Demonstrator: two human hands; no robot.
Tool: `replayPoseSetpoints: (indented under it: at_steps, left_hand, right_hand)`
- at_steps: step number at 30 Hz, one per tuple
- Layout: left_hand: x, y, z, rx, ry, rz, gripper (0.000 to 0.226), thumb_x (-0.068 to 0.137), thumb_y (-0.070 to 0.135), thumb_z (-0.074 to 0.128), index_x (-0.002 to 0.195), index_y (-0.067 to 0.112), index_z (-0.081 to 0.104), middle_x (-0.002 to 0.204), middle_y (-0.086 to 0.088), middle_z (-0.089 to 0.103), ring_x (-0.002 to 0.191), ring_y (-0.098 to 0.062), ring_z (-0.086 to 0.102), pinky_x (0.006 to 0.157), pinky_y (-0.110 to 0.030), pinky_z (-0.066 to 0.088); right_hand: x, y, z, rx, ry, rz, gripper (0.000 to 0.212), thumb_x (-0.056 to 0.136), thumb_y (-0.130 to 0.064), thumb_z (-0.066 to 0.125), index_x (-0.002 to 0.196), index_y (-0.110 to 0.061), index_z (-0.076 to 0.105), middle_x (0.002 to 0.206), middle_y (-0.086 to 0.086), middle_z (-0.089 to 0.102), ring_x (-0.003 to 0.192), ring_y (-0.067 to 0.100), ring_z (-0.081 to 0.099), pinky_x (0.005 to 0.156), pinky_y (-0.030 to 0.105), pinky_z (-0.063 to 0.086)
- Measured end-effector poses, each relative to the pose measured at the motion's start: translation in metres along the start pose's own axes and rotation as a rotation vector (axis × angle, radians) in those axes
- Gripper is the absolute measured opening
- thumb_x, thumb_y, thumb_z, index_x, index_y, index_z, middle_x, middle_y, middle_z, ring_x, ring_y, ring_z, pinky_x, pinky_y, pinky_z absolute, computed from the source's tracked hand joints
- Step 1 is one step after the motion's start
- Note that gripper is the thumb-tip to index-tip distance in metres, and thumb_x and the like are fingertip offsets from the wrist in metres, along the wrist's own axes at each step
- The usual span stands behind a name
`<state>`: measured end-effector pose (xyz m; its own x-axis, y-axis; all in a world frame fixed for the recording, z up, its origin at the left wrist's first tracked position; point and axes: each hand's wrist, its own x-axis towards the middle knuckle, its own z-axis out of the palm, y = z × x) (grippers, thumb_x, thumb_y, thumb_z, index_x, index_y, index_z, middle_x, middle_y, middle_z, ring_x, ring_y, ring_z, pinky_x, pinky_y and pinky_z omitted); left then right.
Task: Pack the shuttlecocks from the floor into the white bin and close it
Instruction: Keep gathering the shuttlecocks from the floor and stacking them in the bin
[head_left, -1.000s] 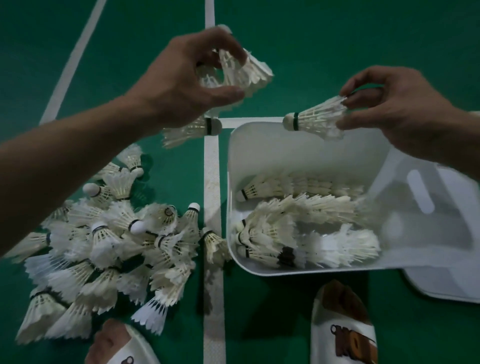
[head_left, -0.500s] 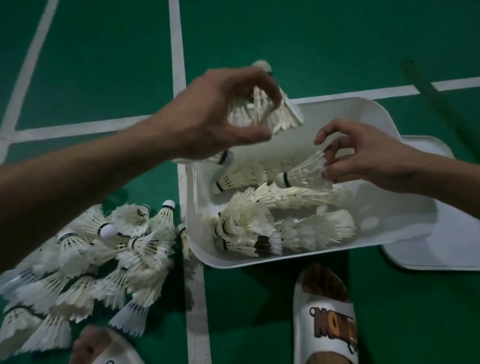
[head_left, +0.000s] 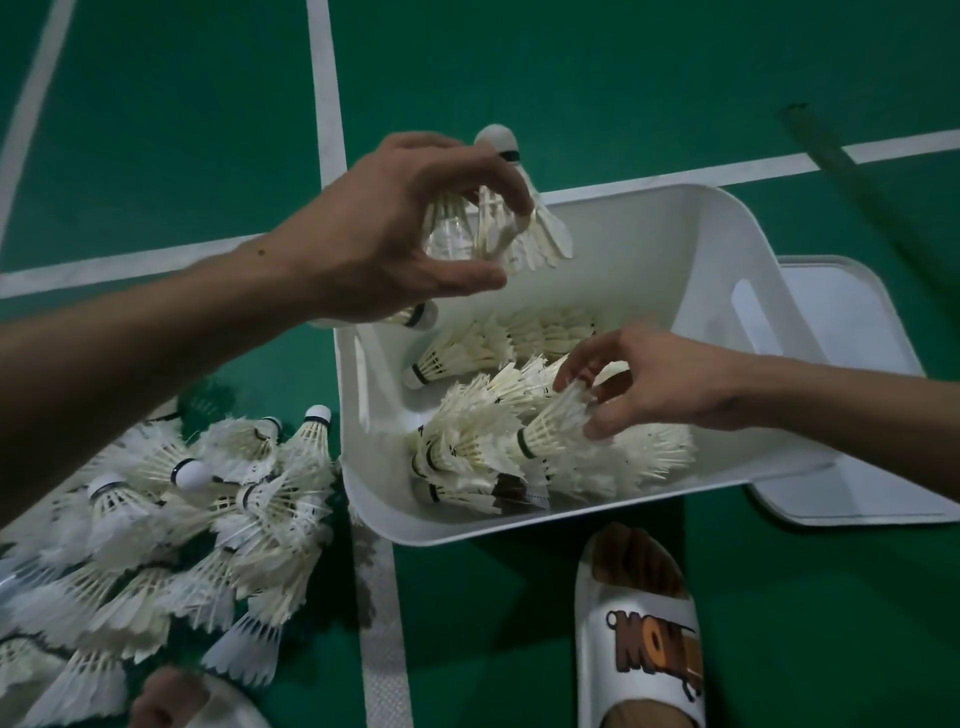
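The white bin (head_left: 670, 244) stands open on the green court floor and holds several rows of feather shuttlecocks (head_left: 467, 447). My left hand (head_left: 395, 228) hovers over the bin's far left corner and grips a bunch of shuttlecocks (head_left: 519, 228), one cork pointing up. My right hand (head_left: 639, 384) reaches down inside the bin and pinches one shuttlecock (head_left: 556, 431) by its feathers, its cork pointing left onto the packed rows. A loose pile of shuttlecocks (head_left: 171, 519) lies on the floor left of the bin.
The bin's white lid (head_left: 857, 467) lies flat on the floor to the right, partly under the bin. My slippered feet show at the bottom: one (head_left: 644, 629) in front of the bin, one (head_left: 192, 701) by the pile. White court lines (head_left: 379, 623) cross the floor.
My right hand has carried its shuttlecock from above the bin's rim down onto the rows inside. The left hand keeps its bunch above the bin's far left corner. The view has shifted.
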<state>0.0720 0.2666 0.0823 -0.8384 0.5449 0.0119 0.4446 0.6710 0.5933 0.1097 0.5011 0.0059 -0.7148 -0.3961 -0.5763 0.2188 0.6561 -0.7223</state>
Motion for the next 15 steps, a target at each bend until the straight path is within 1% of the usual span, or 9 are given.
replayPoseSetpoints:
  at_steps: [4, 7, 10, 12, 15]
  left_hand:
    - [0.001, -0.003, 0.000, 0.009, -0.006, 0.000, 0.040, 0.072, 0.041, 0.067, 0.108, 0.045, 0.049, 0.121, 0.012, 0.040, 0.120, -0.012, 0.034, 0.100, -0.048, 0.041]
    - [0.003, -0.003, 0.000, 0.007, -0.007, 0.006, 0.042, 0.071, 0.041, 0.066, 0.109, 0.044, 0.049, 0.119, 0.012, 0.041, 0.120, -0.011, 0.034, 0.099, -0.044, 0.041]
    - [0.004, -0.006, 0.001, 0.017, -0.001, 0.008, 0.044, 0.072, 0.039, 0.068, 0.114, 0.039, 0.055, 0.125, 0.007, 0.047, 0.118, -0.010, 0.035, 0.096, -0.038, 0.040]
    - [0.004, -0.007, 0.001, 0.035, 0.004, 0.013, 0.047, 0.071, 0.042, 0.066, 0.116, 0.035, 0.056, 0.129, 0.001, 0.050, 0.116, -0.011, 0.036, 0.091, -0.034, 0.038]
    - [0.004, -0.008, 0.001, 0.030, 0.007, 0.009, 0.045, 0.073, 0.038, 0.069, 0.116, 0.035, 0.056, 0.131, 0.001, 0.049, 0.116, -0.010, 0.035, 0.090, -0.032, 0.035]
  right_hand:
    - [0.010, 0.002, 0.013, 0.002, 0.008, -0.013, 0.036, 0.065, -0.004, 0.083, 0.094, -0.022, 0.070, 0.100, 0.012, 0.063, 0.090, 0.032, 0.064, 0.080, 0.043, 0.055]
    - [0.014, 0.005, 0.017, 0.001, 0.005, 0.000, 0.039, 0.063, -0.008, 0.086, 0.094, -0.025, 0.070, 0.099, 0.010, 0.062, 0.093, 0.031, 0.064, 0.082, 0.042, 0.055]
    - [0.016, 0.008, 0.021, 0.007, 0.020, -0.006, 0.043, 0.062, -0.011, 0.088, 0.097, -0.026, 0.067, 0.099, 0.008, 0.061, 0.095, 0.031, 0.063, 0.084, 0.044, 0.056]
    - [0.018, 0.010, 0.023, 0.011, 0.027, -0.008, 0.046, 0.062, -0.010, 0.088, 0.099, -0.025, 0.065, 0.096, 0.002, 0.060, 0.093, 0.028, 0.063, 0.084, 0.044, 0.056]
    - [0.023, 0.010, 0.027, -0.020, 0.051, 0.001, 0.050, 0.062, -0.012, 0.089, 0.102, -0.028, 0.064, 0.093, -0.005, 0.060, 0.094, 0.017, 0.062, 0.086, 0.044, 0.055]
